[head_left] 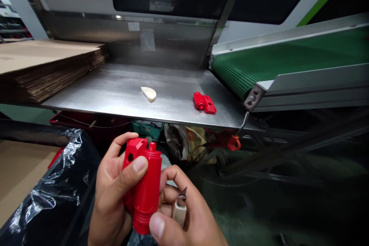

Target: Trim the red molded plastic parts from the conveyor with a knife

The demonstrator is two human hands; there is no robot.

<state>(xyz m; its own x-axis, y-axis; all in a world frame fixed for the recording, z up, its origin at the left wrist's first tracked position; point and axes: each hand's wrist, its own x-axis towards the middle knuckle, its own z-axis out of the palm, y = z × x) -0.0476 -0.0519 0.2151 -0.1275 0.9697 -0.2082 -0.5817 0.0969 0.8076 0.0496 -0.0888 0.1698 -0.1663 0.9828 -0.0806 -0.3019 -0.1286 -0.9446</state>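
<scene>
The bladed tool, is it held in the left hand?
No, the bladed tool is in the right hand, while the left hand holds the red part.

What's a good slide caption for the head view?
Left hand holding a red part, right hand touching it and gripping a bladed tool, before a metal table.

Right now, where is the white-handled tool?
At the bottom centre of the head view, the white-handled tool is in the right hand, just right of the held red part.

Plain red moulded part, green belt, brown cardboard, black liner, cream half-disc.
</scene>
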